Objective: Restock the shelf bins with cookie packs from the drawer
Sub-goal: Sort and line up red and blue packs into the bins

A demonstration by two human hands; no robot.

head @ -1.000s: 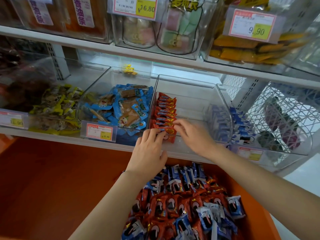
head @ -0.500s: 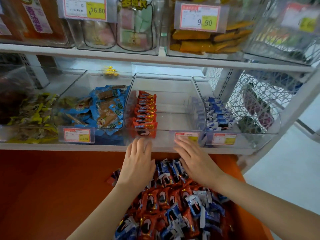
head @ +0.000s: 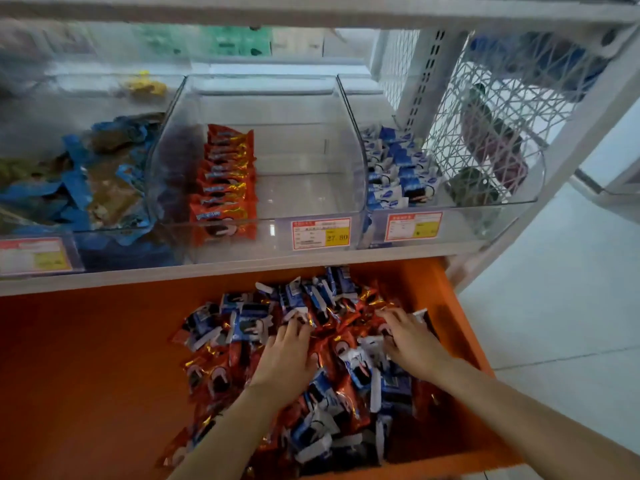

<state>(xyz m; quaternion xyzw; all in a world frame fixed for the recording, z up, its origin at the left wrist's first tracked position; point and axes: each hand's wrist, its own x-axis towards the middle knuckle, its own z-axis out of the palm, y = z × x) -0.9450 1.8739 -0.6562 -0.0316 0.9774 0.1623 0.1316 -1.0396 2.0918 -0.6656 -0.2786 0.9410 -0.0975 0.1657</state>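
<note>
The left grip (head: 287,355) and the right grip (head: 412,344) have come down from the middle bin (head: 277,109) to the cookie packs (head: 242,327) in the orange drawer (head: 86,358) below it. Both are released, fingers spread on the pile. I think a new handful comes next.

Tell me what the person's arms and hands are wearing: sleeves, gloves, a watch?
Nothing worn shows. The left hand and right hand are ungloved, with no ring visible. The left forearm and right forearm are bare down to the frame's lower edge: no sleeve cuff, watch, bracelet or marking at either wrist.
</note>
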